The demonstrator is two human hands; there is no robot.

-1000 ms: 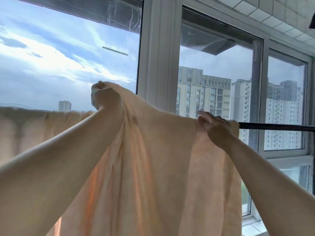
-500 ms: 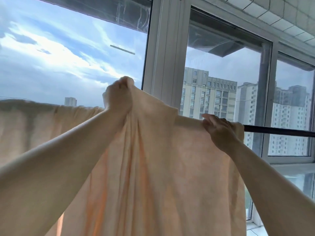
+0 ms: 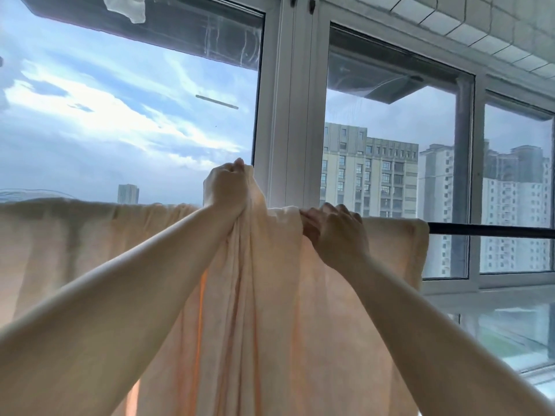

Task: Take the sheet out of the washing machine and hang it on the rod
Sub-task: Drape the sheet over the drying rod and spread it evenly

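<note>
Frame centre: your left hand (image 3: pixel 229 187) clenches a bunched fold of the peach sheet (image 3: pixel 261 310) above the black rod (image 3: pixel 492 230); your right hand (image 3: pixel 338 232) grasps its draped top edge there.

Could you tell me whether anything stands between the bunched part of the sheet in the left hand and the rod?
Nothing visible does. The left hand grips the bunched sheet just above the rod, the right hand holds the fabric beside it.
</note>
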